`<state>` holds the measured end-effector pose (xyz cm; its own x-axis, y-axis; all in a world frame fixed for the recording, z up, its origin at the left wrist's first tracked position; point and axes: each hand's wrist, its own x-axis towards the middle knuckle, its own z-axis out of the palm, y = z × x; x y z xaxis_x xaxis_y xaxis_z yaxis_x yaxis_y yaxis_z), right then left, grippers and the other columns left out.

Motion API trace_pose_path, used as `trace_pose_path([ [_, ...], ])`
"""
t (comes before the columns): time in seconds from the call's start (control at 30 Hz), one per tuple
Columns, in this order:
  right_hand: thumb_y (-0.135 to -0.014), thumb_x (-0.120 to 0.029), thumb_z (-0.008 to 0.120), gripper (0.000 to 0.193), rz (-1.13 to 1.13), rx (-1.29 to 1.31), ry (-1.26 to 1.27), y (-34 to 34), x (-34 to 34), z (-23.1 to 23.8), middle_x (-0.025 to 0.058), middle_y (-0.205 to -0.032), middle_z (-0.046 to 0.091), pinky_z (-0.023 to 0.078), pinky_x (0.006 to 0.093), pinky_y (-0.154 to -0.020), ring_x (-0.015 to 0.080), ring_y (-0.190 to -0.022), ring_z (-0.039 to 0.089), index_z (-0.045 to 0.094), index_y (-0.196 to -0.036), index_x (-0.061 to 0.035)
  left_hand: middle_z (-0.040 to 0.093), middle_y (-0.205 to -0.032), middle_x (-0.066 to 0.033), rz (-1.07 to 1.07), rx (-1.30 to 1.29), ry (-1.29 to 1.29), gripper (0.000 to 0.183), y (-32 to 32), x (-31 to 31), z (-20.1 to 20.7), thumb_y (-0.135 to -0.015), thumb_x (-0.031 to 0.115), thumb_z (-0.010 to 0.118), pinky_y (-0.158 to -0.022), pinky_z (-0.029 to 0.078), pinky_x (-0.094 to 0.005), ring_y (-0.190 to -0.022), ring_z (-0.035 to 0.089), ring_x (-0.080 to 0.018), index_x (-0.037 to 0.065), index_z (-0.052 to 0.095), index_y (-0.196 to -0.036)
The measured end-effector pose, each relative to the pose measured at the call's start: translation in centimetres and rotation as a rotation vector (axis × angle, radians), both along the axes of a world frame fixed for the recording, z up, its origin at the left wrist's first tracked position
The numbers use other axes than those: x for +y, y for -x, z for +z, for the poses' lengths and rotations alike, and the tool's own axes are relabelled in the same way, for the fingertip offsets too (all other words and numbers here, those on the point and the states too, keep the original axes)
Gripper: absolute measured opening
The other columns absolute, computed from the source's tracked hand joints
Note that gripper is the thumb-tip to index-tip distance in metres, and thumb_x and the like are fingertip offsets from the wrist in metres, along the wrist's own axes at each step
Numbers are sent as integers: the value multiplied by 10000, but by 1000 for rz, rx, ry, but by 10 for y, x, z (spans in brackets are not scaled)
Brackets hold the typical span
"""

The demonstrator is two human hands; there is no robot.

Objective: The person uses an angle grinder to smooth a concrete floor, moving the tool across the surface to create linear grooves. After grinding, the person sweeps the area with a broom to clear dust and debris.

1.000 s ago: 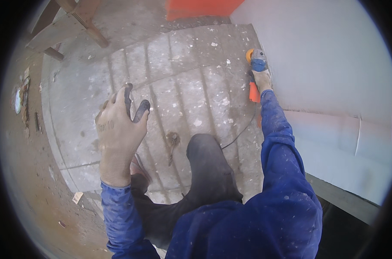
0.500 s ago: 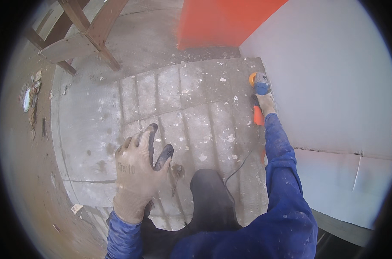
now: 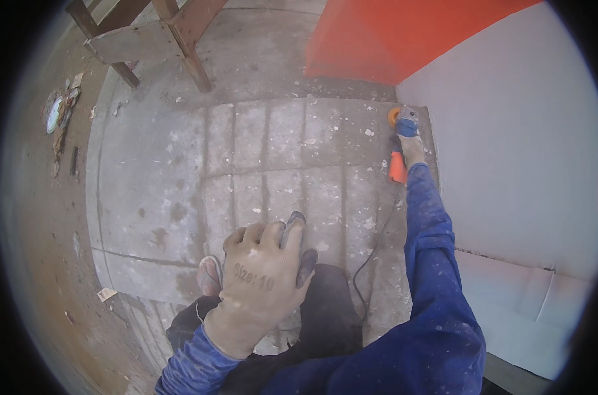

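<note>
My right hand (image 3: 414,149), in a pale work glove, is wrapped round an angle grinder (image 3: 397,168) with an orange body. Its grey head and yellow-orange disc point away from me, low beside the foot of the white wall (image 3: 509,125). Whether the disc touches the wall or the floor I cannot tell. My left hand (image 3: 260,286), in a matching glove with dark fingertips, hovers above my knee, back upward. Its thumb stands apart from the loosely bent fingers, and no object shows in it.
A thin dark cord (image 3: 357,276) runs over the stained concrete floor (image 3: 151,158) from the grinder toward my leg. An orange wall (image 3: 378,39) meets the white one ahead. At the far left stands a wooden frame (image 3: 141,43). Scraps (image 3: 60,115) lie on the brown ground.
My left hand has moved right and nearer to me, toward my knee, and its fingers are more bent. The view has shifted; a foot now shows beside the left hand. The right hand keeps the grinder.
</note>
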<state>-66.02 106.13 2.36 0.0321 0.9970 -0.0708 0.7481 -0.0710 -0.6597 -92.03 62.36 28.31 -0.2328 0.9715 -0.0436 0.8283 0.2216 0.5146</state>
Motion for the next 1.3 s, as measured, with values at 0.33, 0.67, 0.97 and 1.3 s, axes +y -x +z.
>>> trace_pose_path([
  [0.33,-774,-416,812,553,89,-225,153,25,-21,-3,253,-1068,757,556,448,-899,367,-1049,742,735,-1072,44,697,-1040,-115,-35,22,13,494,-3,13,-4,-864,285,767,-868,521,-463,-951,687,-304,22,650,-1266],
  [0.67,-767,-269,843,360,-20,27,256,-22,26,7,143,-821,730,558,410,-615,270,-681,718,757,-924,43,683,-997,-116,13,54,71,483,8,-3,-4,-890,333,726,-837,535,-448,-941,689,-279,33,657,-1262],
  [0.97,-750,-276,856,416,241,44,206,86,-30,-53,191,-914,758,582,420,-668,280,-813,757,741,-983,49,671,-957,-98,-5,151,-7,476,-5,-11,-7,-896,312,696,-816,506,-465,-888,665,-280,25,652,-1274],
  [1.3,-747,-301,840,396,563,-147,336,209,-160,-37,148,-862,753,562,411,-605,252,-677,725,748,-963,18,671,-1006,-140,48,234,-66,419,-24,-18,-18,-874,245,689,-846,517,-490,-937,681,-296,25,669,-1230],
])
